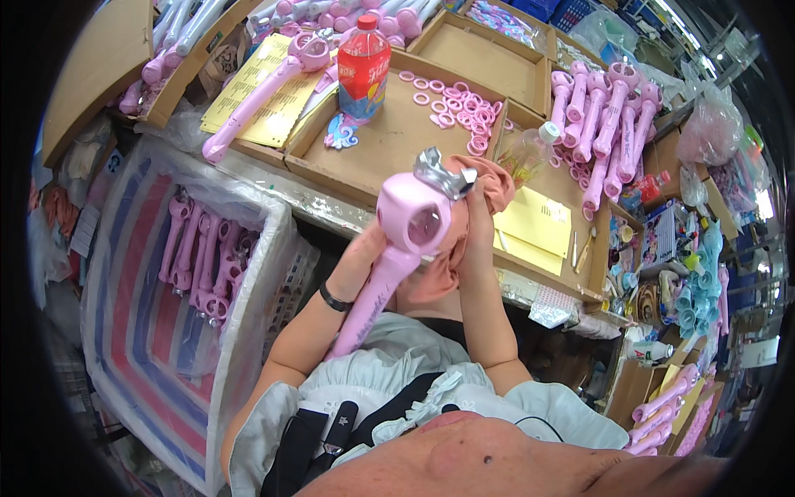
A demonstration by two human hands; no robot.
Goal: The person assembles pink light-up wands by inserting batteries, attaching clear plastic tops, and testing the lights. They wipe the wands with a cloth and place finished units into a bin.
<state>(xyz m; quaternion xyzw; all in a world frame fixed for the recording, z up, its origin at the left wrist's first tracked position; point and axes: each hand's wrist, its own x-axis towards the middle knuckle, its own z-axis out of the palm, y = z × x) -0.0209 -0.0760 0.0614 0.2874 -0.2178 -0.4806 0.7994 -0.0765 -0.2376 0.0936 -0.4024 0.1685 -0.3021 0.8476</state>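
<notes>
In front of my chest a pink toy wand (374, 300) is held up at a slant, its round hollow head at the top and its handle pointing down toward my lap. A silver crown (439, 172) sits on the head. My left hand (362, 258) is closed round the wand from the left, just below the head, with some fingers hidden behind it. Against the wand's right side, my right hand (475, 217) grips a salmon-coloured cloth (495, 184), which bunches above the hand and hangs below. The fingertips are partly hidden by the cloth.
A lined bin (186, 331) with several pink wands stands at my left. On the bench are a cardboard tray (331, 157) with pink rings (468, 108), a red bottle (364, 70), a clear bottle (530, 149), yellow sheets (538, 228) and a pile of wands (609, 108).
</notes>
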